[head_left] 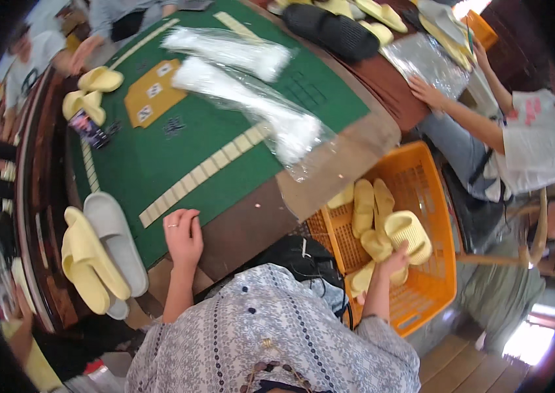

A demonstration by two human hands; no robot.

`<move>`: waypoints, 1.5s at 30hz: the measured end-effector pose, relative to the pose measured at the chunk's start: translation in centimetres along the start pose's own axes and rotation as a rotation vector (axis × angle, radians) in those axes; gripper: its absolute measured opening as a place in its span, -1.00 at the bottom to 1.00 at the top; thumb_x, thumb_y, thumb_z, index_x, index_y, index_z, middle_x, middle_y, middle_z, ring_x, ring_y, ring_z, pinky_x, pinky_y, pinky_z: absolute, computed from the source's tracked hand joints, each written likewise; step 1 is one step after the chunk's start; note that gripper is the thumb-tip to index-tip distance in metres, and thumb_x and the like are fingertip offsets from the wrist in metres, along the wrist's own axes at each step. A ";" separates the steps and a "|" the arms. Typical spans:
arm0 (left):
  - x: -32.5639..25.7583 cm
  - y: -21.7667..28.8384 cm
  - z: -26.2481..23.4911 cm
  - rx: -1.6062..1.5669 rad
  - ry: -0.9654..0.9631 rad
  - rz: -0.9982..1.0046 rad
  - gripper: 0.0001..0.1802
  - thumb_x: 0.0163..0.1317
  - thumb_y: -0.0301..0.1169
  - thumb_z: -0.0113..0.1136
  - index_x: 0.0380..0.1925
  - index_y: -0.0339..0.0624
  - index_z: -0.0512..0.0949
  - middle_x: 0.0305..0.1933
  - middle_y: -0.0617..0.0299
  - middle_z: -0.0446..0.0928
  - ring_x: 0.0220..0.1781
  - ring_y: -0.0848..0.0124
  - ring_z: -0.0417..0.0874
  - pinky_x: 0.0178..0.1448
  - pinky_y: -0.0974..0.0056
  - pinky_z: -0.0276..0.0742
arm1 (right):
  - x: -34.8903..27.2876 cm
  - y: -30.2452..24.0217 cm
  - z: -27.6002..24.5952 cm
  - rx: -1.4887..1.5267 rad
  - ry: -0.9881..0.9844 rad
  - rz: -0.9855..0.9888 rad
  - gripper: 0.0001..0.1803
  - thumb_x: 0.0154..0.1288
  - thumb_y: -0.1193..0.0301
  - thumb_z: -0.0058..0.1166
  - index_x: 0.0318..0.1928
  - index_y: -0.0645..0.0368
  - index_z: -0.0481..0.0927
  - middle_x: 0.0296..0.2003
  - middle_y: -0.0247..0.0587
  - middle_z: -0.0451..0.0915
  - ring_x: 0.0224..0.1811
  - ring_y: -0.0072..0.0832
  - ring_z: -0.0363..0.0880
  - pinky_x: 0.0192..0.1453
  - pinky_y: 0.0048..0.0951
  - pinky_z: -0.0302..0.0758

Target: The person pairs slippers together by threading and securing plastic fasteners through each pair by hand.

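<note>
My left hand, with a ring on one finger, rests on the near edge of the table mat, palm down, fingers loosely bent and nothing in them. It lies between a row of cream tiles and a pair of grey slippers with yellow slippers beside them. On the right, my right hand reaches into an orange plastic basket and grips a pale yellow slipper with a ribbed sole. Several other yellow slippers lie under and around it in the basket.
Clear plastic sleeves with white contents lie across the green mat. A phone and yellow slippers sit at the far left. Black slippers stand at the back. A person at right handles a plastic bag.
</note>
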State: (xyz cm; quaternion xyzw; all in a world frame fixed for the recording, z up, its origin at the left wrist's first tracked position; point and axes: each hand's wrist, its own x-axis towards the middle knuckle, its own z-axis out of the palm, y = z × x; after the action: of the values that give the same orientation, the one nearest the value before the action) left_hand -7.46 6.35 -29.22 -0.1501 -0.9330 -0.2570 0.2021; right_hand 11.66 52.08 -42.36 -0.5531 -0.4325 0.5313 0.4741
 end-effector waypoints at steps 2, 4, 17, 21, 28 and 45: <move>0.2 0.2 -0.1 -0.044 -0.042 -0.029 -0.84 0.08 -0.57 0.20 -0.29 -0.18 0.56 -0.22 0.10 0.48 -0.12 0.10 0.47 -0.02 0.11 0.43 | -3.4 -3.8 -0.6 -0.012 -0.162 -0.223 -0.50 0.33 0.22 0.10 0.09 0.37 0.40 -0.04 -0.06 0.48 -0.03 -0.31 0.45 0.13 -0.33 0.39; 0.6 -0.1 -1.3 -0.057 -0.093 -0.018 -0.82 0.07 -0.54 0.23 -0.28 -0.18 0.56 -0.20 0.10 0.48 -0.12 0.11 0.47 -0.01 0.10 0.44 | -8.0 -8.2 1.1 0.004 -0.418 -0.492 -0.58 0.29 0.28 0.09 0.03 0.33 0.42 -0.03 -0.10 0.43 0.01 -0.34 0.41 0.12 -0.35 0.36; 4.7 -0.2 -6.3 -0.143 0.192 -0.021 -0.13 -0.08 0.10 0.39 0.19 -0.12 0.37 0.31 -0.07 0.19 0.34 -0.06 0.17 0.38 -0.07 0.13 | -28.9 -18.2 18.9 -0.307 -2.010 -1.326 -0.62 -0.20 0.42 0.12 -0.26 0.24 0.43 -0.11 -0.05 0.43 -0.02 -0.03 0.35 0.09 -0.14 0.37; 3.2 -4.0 -2.5 -0.070 0.098 -0.241 -0.12 -0.10 0.11 0.38 0.20 -0.09 0.37 0.27 -0.15 0.20 0.32 -0.08 0.16 0.37 -0.08 0.15 | -32.5 -17.2 21.2 -0.338 -2.018 -1.395 -0.57 -0.18 0.46 0.07 -0.16 0.23 0.47 -0.04 -0.03 0.41 0.03 -0.02 0.35 0.09 -0.13 0.39; 3.5 -4.7 -1.6 -0.097 0.194 -0.297 -0.22 -0.11 0.02 0.38 0.14 -0.06 0.43 0.04 0.01 0.43 0.24 0.01 0.25 0.28 -0.04 0.23 | -36.2 -14.5 19.9 -0.459 -1.505 -1.523 -0.44 0.05 0.14 0.26 0.01 0.17 0.47 0.03 -0.01 0.41 0.07 -0.05 0.36 0.14 -0.12 0.32; 3.1 -9.0 -2.5 -0.297 0.199 -0.271 -0.40 -0.06 -0.45 0.19 0.12 -0.11 0.48 0.29 -0.01 0.32 0.38 0.00 0.21 0.43 0.04 0.16 | -30.0 -21.6 17.2 -0.435 -1.695 -1.466 -0.68 -0.15 0.70 -0.09 -0.32 0.14 0.53 -0.20 -0.24 0.62 0.08 -0.17 0.46 0.30 -0.01 0.26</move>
State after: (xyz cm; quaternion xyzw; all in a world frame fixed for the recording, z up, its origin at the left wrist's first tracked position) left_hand -12.89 -1.90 -29.59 -0.0254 -0.8721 -0.4299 0.2326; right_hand -6.81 27.50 -15.49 0.2988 -0.9151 0.2428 0.1200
